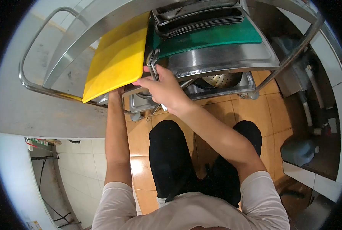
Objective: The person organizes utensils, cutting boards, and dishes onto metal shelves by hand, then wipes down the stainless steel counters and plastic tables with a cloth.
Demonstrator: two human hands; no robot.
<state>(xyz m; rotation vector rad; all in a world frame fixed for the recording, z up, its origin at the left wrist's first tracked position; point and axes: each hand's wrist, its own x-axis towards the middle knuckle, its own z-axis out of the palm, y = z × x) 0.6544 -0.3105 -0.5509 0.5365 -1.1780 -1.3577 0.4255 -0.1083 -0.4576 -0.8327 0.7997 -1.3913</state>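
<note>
A yellow cutting board (117, 57) is tilted up at the left of a metal cart. My left hand (116, 92) reaches under its lower edge; the board hides the fingers. My right hand (164, 87) is closed around slim, shiny metal utensils (153, 65) with long handles, whose exact kind I cannot tell. The thumb and fingertips of that hand come right at the board's lower right edge. Just beyond, a green cutting board (213, 38) lies on the cart's top shelf (224, 57), with stacked dark metal trays (201, 23) on it.
On the cart's lower shelf (213, 92) is a perforated metal bowl (221, 79). A curved metal rail (23, 65) runs along the left, and a cart post (290, 57) stands at right. A plastic jug (299, 151) sits at the far right. Orange tiles (140, 166) cover the floor.
</note>
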